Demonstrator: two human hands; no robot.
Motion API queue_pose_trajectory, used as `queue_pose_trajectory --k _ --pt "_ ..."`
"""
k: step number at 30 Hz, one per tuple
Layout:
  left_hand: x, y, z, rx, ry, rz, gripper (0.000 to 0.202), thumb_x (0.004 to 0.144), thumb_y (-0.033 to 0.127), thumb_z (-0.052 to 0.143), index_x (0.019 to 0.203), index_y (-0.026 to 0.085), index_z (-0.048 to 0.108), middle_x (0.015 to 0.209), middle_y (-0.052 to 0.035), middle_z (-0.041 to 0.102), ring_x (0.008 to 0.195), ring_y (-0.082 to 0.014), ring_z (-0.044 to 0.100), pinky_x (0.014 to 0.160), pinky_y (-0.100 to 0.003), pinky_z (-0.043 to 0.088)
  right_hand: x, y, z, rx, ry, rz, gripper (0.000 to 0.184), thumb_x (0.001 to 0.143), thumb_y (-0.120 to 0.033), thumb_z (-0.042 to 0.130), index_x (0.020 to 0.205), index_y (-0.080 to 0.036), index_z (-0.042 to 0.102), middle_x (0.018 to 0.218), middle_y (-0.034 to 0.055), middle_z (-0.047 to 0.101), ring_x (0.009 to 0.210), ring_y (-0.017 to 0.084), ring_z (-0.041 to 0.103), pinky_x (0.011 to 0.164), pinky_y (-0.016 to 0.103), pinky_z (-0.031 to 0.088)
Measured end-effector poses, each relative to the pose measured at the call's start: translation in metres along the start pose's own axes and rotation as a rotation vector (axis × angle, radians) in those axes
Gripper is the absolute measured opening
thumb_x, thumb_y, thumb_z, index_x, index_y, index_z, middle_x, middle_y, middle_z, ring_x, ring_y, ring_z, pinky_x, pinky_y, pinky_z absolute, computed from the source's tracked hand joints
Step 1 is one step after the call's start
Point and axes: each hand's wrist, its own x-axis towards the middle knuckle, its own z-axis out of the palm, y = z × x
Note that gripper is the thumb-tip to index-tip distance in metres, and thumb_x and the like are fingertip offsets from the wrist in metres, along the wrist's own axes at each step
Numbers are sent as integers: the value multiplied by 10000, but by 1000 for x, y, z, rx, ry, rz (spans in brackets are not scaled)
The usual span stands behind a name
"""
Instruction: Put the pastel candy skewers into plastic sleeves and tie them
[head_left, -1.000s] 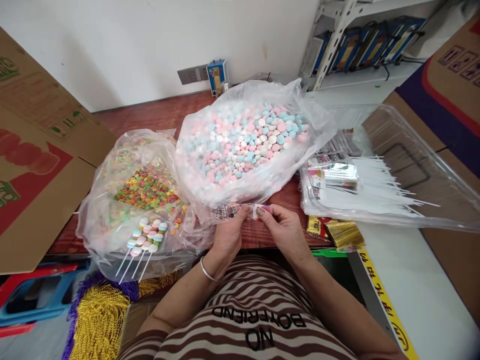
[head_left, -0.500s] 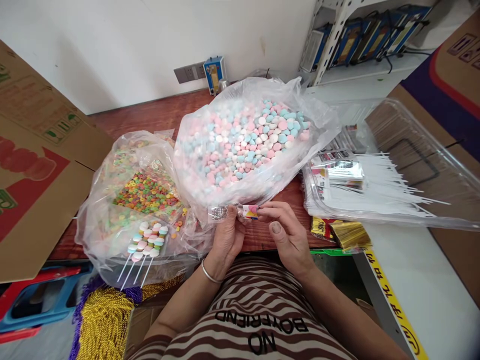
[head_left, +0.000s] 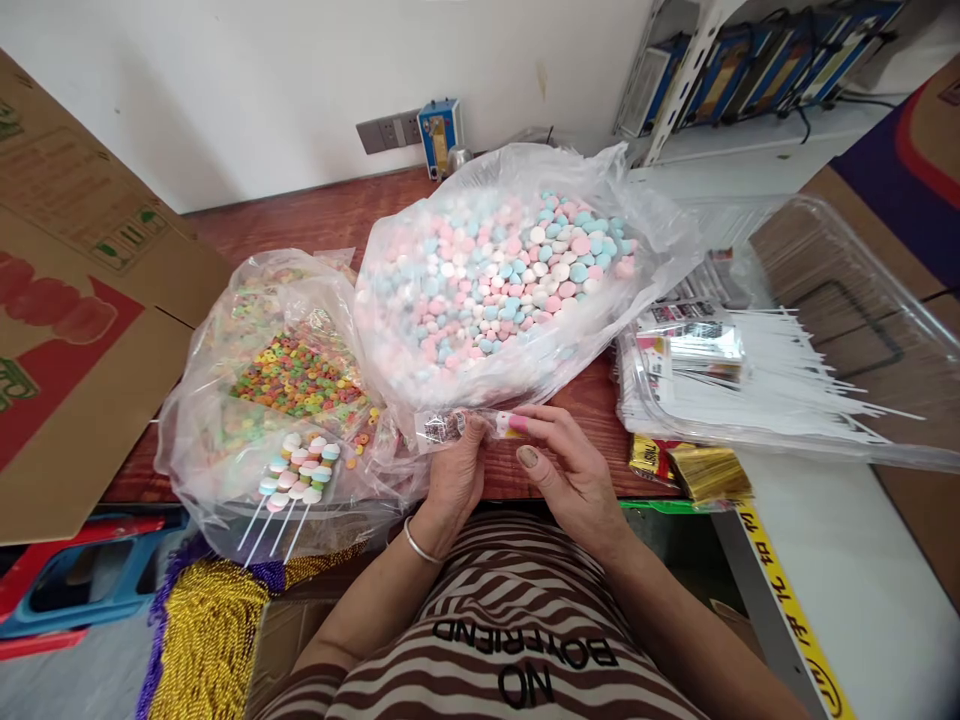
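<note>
My left hand [head_left: 455, 482] pinches a small clear printed plastic sleeve [head_left: 439, 428] between thumb and fingers, just in front of the candy bags. The fingers of my right hand [head_left: 577, 475] stretch to the sleeve's colourful right end, touching or slightly inside it; I cannot tell which. Its thumb stands apart from them. Left of my hands, several candy skewers [head_left: 300, 472] with white sticks lie on a clear bag of small ring candies [head_left: 300, 375]. Behind my hands sits a large clear bag of pink, blue and white round candies [head_left: 517, 285].
On the right, a clear plastic tray [head_left: 637, 400] holds white sticks [head_left: 787, 370] and printed sleeves [head_left: 697, 345]. Gold twist ties [head_left: 709, 468] lie before it. Cardboard boxes [head_left: 82, 300] flank the wooden table [head_left: 300, 215]. A blue device [head_left: 441, 135] stands by the wall.
The view has shifted slightly. My right fingers have moved a little further over the sleeve's colourful end, while my left hand keeps its pinch.
</note>
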Motion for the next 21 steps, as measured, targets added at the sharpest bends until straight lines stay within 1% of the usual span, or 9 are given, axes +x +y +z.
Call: queue_pose_trajectory --k 2,3,6,8,10,12,14,17,21 --pt "-1 2 1 39 29 31 497 479 472 988 763 209 676 799 21 671 761 -135 608 820 -289 518 0 2 3 3 -31 -14 225 994 -245 610 1209 -229 678 1202 91 670 1123 202 661 965 348 566" --pt "-1 3 0 58 16 34 478 495 467 984 769 208 690 809 14 676 777 -142 615 837 -296 520 0 3 3 -14 -38 -19 197 992 -245 614 1176 -221 682 1168 89 676 1087 197 674 934 335 578" --pt "1 8 -3 105 -93 23 359 595 403 953 778 193 727 808 3 681 780 -135 618 818 -275 519 -2 7 4 -166 -17 -49 129 986 -250 620 1082 -201 690 1112 100 680 1030 203 687 884 336 592" --pt "2 10 -5 139 -158 -2 290 645 338 930 793 176 741 798 0 685 760 -126 620 773 -254 519 -4 11 4 -344 22 -130 126 973 -257 637 1061 -186 692 1121 129 688 1031 235 690 885 375 592" --pt "4 11 -8 147 -186 -58 271 648 288 928 798 164 739 747 11 672 689 -110 606 688 -233 512 -5 14 3 -514 63 -236 141 954 -256 662 1062 -171 694 1131 157 698 1033 271 690 898 422 585" --pt "5 11 -9 108 -194 -126 295 631 271 940 798 153 728 692 26 647 605 -84 572 595 -204 484 -6 15 2 -575 60 -284 155 944 -252 675 1068 -162 695 1133 166 699 1029 282 688 904 435 582" --pt "6 10 -11 30 -175 -198 341 590 261 965 778 145 705 668 41 626 553 -58 540 534 -175 453 -5 13 0 -498 13 -241 179 942 -257 677 1093 -164 692 1144 154 683 1031 262 685 891 401 591" --pt "9 8 -13 -102 -126 -335 411 537 263 994 773 135 683 672 51 623 513 -30 507 512 -153 450 -1 5 -4 -321 -27 -145 237 943 -264 673 1169 -191 682 1189 128 647 1092 240 667 928 372 590" --pt "13 5 -17 -222 -82 -518 342 636 245 955 815 118 693 723 12 670 524 -30 531 519 -139 472 1 -9 -7 -229 -30 -149 317 936 -233 683 1254 -234 670 1250 113 624 1181 239 633 1002 386 567"
